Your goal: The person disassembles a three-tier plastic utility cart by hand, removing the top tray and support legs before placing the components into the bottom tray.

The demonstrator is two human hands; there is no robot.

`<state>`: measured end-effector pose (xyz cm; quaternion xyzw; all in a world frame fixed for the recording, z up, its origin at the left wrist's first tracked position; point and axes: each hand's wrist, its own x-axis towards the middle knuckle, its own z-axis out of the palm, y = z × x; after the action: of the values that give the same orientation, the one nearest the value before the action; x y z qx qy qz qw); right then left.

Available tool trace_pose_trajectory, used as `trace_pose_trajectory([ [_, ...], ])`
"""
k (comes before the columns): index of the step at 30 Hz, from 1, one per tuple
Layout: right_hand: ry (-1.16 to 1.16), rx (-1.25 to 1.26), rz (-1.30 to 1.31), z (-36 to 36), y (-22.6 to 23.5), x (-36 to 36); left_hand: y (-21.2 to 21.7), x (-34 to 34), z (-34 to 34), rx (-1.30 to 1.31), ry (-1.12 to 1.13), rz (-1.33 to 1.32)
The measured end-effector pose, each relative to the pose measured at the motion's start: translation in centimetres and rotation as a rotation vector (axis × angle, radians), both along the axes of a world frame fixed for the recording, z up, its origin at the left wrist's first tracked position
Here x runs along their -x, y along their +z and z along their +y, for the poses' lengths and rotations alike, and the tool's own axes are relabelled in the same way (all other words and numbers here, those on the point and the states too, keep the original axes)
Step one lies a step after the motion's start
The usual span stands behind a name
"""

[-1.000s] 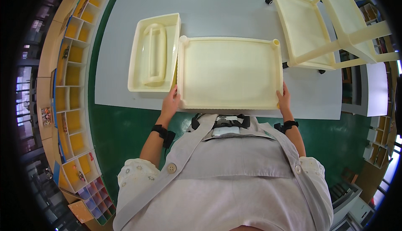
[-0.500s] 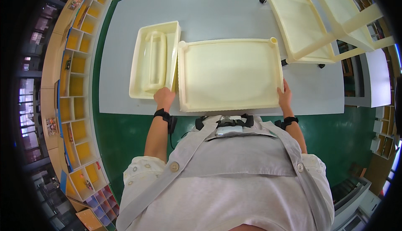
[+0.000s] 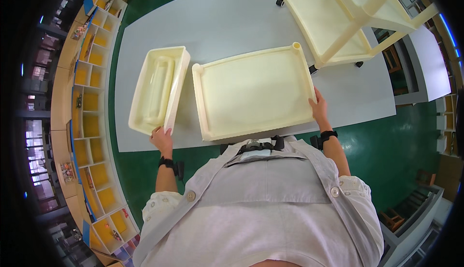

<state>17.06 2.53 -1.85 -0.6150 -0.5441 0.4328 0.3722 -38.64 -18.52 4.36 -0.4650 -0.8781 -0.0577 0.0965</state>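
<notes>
My left hand (image 3: 161,140) is closed on the near rim of a cream plastic bin (image 3: 179,81), thumb at its near right corner. Inside the bin lies a long, rounded cream loop-shaped piece (image 3: 166,90). To the right, a wide, shallow cream tray (image 3: 256,93) with raised edges and round corner sockets rests on the table, angled slightly. My right hand (image 3: 319,108) grips its right edge near the front corner, thumb over the rim. A narrow gap separates bin and tray.
A cream tiered cart (image 3: 316,18) on black casters stands on the grey table (image 3: 222,15) at the far right. White cubby shelves (image 3: 92,102) with yellow backs run along the left. A green floor (image 3: 377,146) surrounds the table; a grey-white cabinet (image 3: 427,66) is at right.
The bin has slid left and nearer with my left hand, opening a gap from the tray. The tray now appears tilted, its right side farther away. The whole view has shifted somewhat.
</notes>
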Motion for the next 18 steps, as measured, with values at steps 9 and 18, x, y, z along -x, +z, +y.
trace_pose_trajectory([
  [9,-0.005,0.083,-0.052,2.0,-1.4,-1.5,10.0,-2.9,2.1,-0.148,-0.272,0.023],
  [18,-0.090,0.191,0.815,2.9,8.7,2.0,5.9,-14.2,5.4,-0.039,-0.709,-0.301],
])
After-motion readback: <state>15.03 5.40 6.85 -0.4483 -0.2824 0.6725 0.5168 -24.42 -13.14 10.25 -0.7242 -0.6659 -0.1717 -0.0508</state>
